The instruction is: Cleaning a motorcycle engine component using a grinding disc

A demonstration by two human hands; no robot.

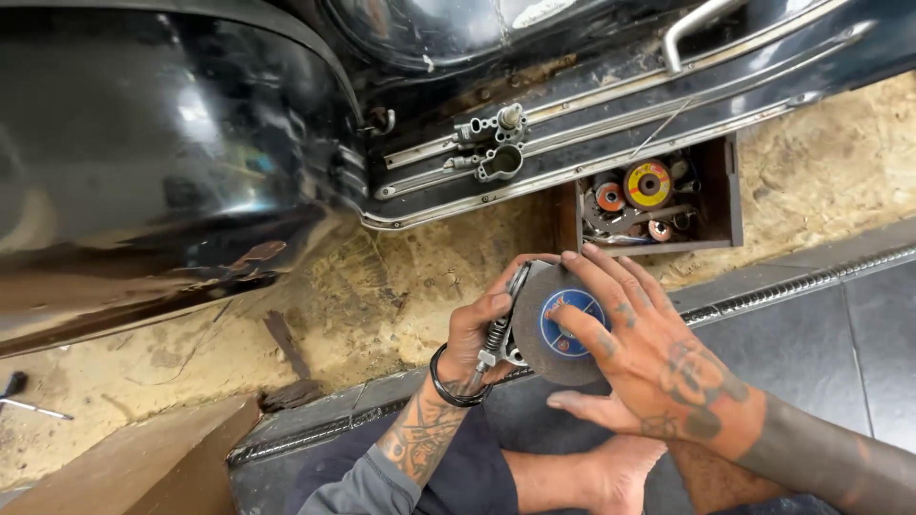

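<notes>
Head view. The left hand [477, 329] closes around a small metal tool [496, 336], gripped by its ribbed shaft. The right hand [634, 348] spreads open, fingertips pressing flat on a grey disc [563, 329] with a blue centre label, held against the tool above the lap. The disc looks thin, stiff and brittle: best held by rim and face, not bent. Behind, a wooden box [730, 195] holds further discs beside a dark vehicle body [172, 143].

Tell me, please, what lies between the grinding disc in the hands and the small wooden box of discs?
In the head view, only bare, rough board separates the grinding disc from the wooden box; the right hand's fingertips reach over the disc's top edge.
</notes>
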